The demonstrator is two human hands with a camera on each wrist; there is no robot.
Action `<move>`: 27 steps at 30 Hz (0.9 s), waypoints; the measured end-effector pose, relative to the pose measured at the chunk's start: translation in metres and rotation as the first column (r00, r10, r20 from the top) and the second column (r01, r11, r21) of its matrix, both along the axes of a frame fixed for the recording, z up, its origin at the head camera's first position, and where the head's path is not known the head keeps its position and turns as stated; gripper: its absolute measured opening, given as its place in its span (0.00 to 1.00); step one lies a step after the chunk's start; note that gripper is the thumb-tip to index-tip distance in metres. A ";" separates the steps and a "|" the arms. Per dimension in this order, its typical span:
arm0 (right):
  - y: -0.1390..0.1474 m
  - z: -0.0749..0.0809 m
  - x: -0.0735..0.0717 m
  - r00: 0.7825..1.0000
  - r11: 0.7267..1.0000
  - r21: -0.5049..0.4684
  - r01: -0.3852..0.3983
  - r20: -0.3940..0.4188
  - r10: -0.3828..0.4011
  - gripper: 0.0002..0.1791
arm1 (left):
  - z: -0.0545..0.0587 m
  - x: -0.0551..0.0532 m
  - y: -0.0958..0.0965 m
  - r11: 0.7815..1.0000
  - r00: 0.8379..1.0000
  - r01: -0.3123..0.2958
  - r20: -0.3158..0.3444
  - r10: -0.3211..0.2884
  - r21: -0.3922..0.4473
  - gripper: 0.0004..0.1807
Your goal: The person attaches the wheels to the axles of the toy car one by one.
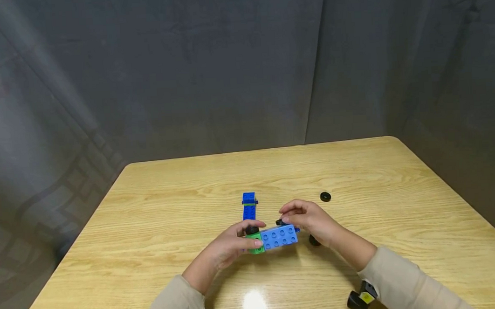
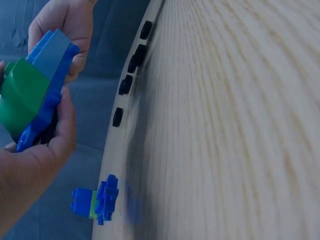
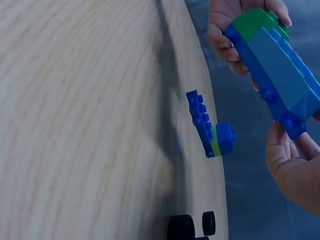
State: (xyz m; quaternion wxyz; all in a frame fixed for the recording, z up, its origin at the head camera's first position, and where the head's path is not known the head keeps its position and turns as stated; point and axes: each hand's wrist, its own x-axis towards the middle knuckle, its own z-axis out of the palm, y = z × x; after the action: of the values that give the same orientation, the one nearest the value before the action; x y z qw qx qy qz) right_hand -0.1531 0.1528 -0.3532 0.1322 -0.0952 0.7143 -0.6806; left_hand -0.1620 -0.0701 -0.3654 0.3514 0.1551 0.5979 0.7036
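A toy vehicle of building blocks, with a light blue block [image 1: 279, 237] and a green block [image 1: 256, 244] on a dark blue base [image 3: 262, 87], is held above the table. My left hand [image 1: 231, 244] grips its green end, thumb on top, fingers along the far side. A black wheel [image 1: 252, 229] shows beside the green block. At the vehicle's other end, my right hand [image 1: 307, 218] pinches a small black wheel [image 1: 280, 222] against the far side of the light blue block. Part of that wheel is hidden by the fingers.
Behind my left hand stands a second blue block piece [image 1: 249, 210] with a thin green layer. One loose black wheel [image 1: 325, 196] lies beyond my right hand, another [image 1: 314, 240] beneath it. The wooden table [image 1: 169, 191] ends at grey curtains [image 1: 209, 72].
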 end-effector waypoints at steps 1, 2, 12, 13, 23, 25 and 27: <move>0.000 0.000 -0.001 1.000 1.000 0.009 -0.006 0.001 0.006 0.16 | -0.001 0.000 0.000 1.000 1.000 0.019 0.003 -0.019 0.001 0.33; 0.000 0.001 -0.001 1.000 1.000 0.012 -0.012 0.004 0.012 0.17 | -0.001 0.000 0.000 0.999 0.999 0.033 0.003 -0.033 0.002 0.32; 0.007 0.002 -0.004 1.000 1.000 0.029 -0.004 -0.005 0.004 0.19 | -0.007 0.000 0.001 1.000 1.000 0.019 0.018 -0.020 0.015 0.24; 0.008 0.001 -0.004 1.000 1.000 0.022 -0.005 -0.004 0.005 0.19 | -0.007 0.000 0.001 1.000 1.000 0.009 0.019 -0.010 0.016 0.24; 0.023 0.000 -0.001 1.000 1.000 -0.012 -0.003 -0.006 0.003 0.22 | -0.008 0.001 0.000 0.997 0.998 -0.043 0.049 0.040 0.065 0.17; 0.026 0.000 0.000 1.000 1.000 -0.001 0.008 -0.007 -0.008 0.21 | -0.009 0.001 0.000 0.995 0.997 -0.049 0.066 0.044 0.086 0.17; 0.030 0.000 0.001 1.000 1.000 0.014 0.021 -0.007 -0.021 0.20 | -0.009 0.001 0.000 0.994 0.996 -0.052 0.082 0.044 0.100 0.18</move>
State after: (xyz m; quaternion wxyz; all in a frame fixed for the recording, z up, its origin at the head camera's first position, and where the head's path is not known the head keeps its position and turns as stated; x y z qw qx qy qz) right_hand -0.1520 0.1825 -0.3536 0.1233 -0.0893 0.7206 -0.6764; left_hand -0.1609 -0.0704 -0.3745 0.3497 0.1302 0.5500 0.7472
